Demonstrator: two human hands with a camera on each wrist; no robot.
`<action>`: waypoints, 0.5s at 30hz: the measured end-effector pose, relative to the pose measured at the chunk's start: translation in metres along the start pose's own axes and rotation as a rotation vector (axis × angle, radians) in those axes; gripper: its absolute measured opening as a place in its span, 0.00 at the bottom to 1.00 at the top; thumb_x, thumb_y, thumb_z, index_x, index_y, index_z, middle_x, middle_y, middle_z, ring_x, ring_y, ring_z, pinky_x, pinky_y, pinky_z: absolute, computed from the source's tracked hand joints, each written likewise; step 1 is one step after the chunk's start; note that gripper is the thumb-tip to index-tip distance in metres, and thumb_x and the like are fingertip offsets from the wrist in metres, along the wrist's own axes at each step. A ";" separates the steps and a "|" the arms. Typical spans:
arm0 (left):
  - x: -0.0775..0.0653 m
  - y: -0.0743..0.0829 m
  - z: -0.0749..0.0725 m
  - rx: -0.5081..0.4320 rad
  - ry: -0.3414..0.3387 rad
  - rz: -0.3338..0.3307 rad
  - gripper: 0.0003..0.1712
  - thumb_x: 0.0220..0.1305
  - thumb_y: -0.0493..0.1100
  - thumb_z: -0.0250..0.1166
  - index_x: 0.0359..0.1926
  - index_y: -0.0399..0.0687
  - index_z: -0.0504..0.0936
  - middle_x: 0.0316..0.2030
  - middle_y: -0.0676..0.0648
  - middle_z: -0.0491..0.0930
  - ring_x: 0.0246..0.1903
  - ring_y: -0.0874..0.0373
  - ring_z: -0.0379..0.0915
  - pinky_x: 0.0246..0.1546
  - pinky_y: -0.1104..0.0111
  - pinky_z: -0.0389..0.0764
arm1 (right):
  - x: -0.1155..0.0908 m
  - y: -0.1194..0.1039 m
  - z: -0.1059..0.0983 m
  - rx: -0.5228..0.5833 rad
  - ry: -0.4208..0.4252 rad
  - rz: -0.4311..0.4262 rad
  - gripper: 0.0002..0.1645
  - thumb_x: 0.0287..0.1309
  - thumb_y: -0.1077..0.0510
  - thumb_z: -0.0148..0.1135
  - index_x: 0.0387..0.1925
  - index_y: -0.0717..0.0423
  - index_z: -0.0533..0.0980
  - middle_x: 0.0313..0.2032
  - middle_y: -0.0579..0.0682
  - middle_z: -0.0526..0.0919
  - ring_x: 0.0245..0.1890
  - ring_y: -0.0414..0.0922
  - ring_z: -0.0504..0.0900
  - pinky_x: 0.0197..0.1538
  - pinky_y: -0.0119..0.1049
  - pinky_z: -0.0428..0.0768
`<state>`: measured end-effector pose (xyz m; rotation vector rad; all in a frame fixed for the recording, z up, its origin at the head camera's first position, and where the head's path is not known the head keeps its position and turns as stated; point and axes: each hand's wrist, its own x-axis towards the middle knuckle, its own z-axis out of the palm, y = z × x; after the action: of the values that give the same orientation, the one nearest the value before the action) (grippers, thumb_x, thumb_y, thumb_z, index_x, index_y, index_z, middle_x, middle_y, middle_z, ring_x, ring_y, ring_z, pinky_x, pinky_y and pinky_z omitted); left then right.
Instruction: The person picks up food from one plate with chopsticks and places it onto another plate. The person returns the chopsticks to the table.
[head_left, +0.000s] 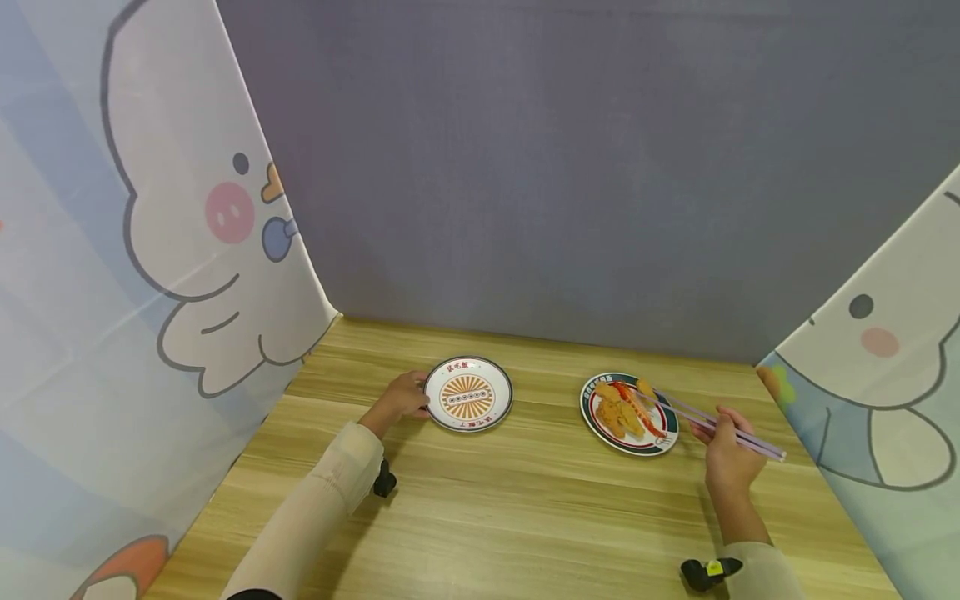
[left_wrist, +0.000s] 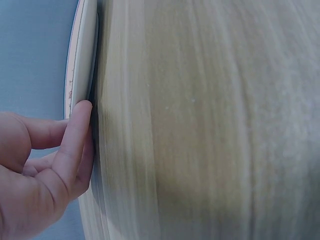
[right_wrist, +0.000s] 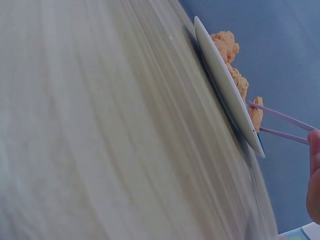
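My left hand point(head_left: 402, 397) pinches the left rim of a round white plate point(head_left: 495, 398) with an orange sunburst in the middle. In the left wrist view the fingers point(left_wrist: 75, 135) are at the rim of the plate point(left_wrist: 85, 55). Held in my right hand point(head_left: 729, 457) are light purple chopsticks point(head_left: 705, 417), reaching left over a second plate point(head_left: 592, 387) with a green and red border. Their tips are on either side of a small fried piece point(right_wrist: 256, 114) near that plate's edge. Larger golden fried pieces point(head_left: 618, 415) lie on the plate, beside a long red strip point(head_left: 640, 408).
Both plates stand on a wood-grain table point(head_left: 510, 500). A grey cloth wall point(head_left: 525, 167) rises behind it, and cartoon-printed panels point(head_left: 217, 333) flank it left and right. Black wrist cameras point(head_left: 708, 575) hang near the sleeves.
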<state>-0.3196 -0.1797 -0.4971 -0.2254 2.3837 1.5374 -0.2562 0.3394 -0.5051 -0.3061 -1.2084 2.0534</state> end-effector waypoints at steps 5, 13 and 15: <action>0.001 0.000 0.000 -0.002 -0.006 -0.001 0.38 0.65 0.25 0.59 0.76 0.36 0.61 0.63 0.27 0.71 0.37 0.48 0.84 0.36 0.68 0.93 | 0.000 -0.001 -0.002 -0.029 0.009 0.022 0.12 0.69 0.71 0.51 0.37 0.65 0.82 0.20 0.51 0.85 0.17 0.42 0.86 0.21 0.31 0.88; 0.000 0.000 0.001 -0.010 -0.001 0.001 0.38 0.65 0.25 0.59 0.75 0.36 0.61 0.63 0.27 0.71 0.39 0.47 0.83 0.36 0.68 0.93 | -0.001 -0.006 -0.001 -0.076 0.034 0.078 0.10 0.71 0.67 0.54 0.41 0.67 0.81 0.21 0.51 0.85 0.17 0.42 0.87 0.20 0.31 0.88; -0.001 0.000 0.001 -0.007 -0.001 0.001 0.38 0.66 0.25 0.59 0.75 0.36 0.61 0.64 0.27 0.71 0.39 0.47 0.83 0.36 0.68 0.93 | -0.002 -0.007 -0.001 -0.068 0.037 0.083 0.10 0.71 0.67 0.54 0.42 0.68 0.81 0.21 0.51 0.85 0.17 0.42 0.87 0.20 0.31 0.88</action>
<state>-0.3190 -0.1788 -0.4970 -0.2254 2.3784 1.5462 -0.2509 0.3406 -0.4998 -0.4308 -1.2638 2.0706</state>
